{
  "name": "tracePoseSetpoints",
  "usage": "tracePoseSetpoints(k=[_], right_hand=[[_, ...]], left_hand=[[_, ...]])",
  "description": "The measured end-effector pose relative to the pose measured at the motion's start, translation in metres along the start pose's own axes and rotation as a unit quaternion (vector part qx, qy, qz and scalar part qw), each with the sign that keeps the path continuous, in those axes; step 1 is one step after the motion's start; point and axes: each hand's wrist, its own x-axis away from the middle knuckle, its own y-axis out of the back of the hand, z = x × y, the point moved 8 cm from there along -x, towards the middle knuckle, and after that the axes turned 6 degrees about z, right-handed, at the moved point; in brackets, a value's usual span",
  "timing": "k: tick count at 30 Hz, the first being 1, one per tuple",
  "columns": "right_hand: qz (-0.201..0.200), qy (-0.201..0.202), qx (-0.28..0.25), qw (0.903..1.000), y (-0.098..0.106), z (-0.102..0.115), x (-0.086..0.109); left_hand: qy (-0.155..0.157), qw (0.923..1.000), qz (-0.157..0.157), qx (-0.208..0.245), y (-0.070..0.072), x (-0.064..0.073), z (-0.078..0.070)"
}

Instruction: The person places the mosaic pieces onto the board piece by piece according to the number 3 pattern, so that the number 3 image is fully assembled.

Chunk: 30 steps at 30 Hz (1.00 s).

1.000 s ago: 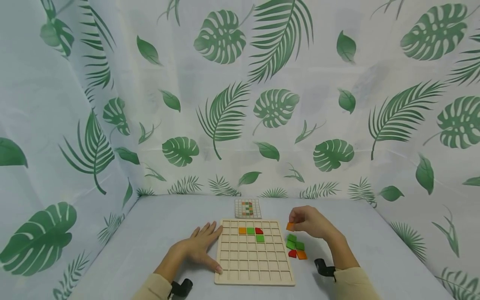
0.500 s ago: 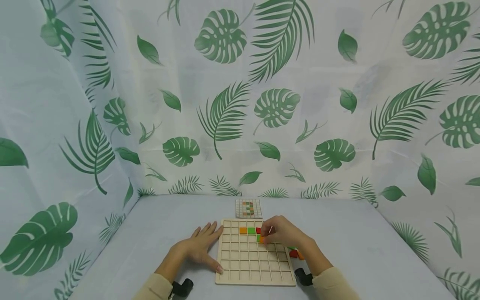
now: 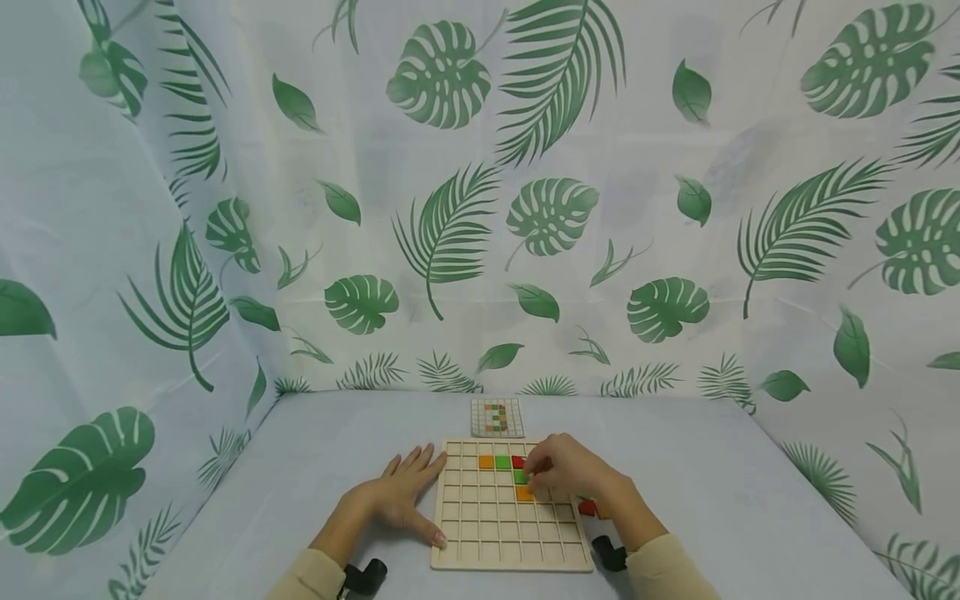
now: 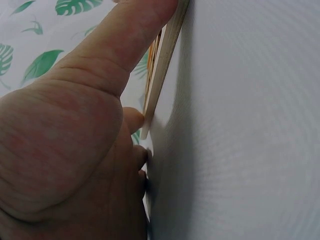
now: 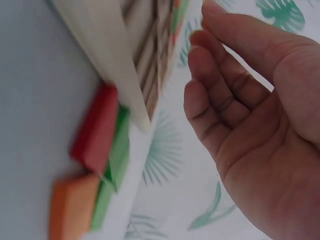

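Head view shows, as the largest thing, a white curtain (image 3: 465, 350) with green leaves printed on it, which stands behind and at both sides. Before it lies the pale counter (image 3: 337, 442). On this counter rests a wooden board (image 3: 476, 533), divided into square cells by thin raised lines.

At the board's left side is the left hand (image 3: 401, 498); its grip is spread, with the fingers apart, and in the left wrist view its thumb lies over the board's edge. Above the board's right part is the right hand (image 3: 570, 468). Its fingers are bent and their tips are near each other, but I cannot tell if this grip pinches any tile.

Just beyond the far edge of the board lies a small card (image 3: 497, 417) with a coloured pattern on a grid.

Smallest are the tiles. One row of the board holds, from left to right, an orange tile (image 3: 486, 462), a green tile (image 3: 503, 462) and a red tile (image 3: 517, 461). Nearer to the person, below the red one, come a second green tile (image 3: 519, 477) and then a second orange tile (image 3: 523, 493), just beside the right fingertips. To the right of the board, the right wrist view shows a loose red tile (image 5: 95, 130), loose green tiles (image 5: 119, 155) and a loose orange tile (image 5: 72, 205), close together.
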Motion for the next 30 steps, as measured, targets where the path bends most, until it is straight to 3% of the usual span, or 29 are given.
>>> tracePoseSetpoints(k=[13,20,30], right_hand=[[-0.066,-0.077,0.018,0.9947,0.039,-0.033,0.02],[-0.084,-0.111,0.022,0.99,0.044,-0.048,0.027],[-0.067,-0.156,0.053,0.984,0.039,-0.064,0.031]], left_hand=[[0.013,0.9999,-0.001,-0.009,0.0,0.001,0.001],[0.008,0.9999,-0.001,-0.008,0.0,0.0,0.001],[0.008,1.0,0.0,-0.002,0.0,0.0,0.0]])
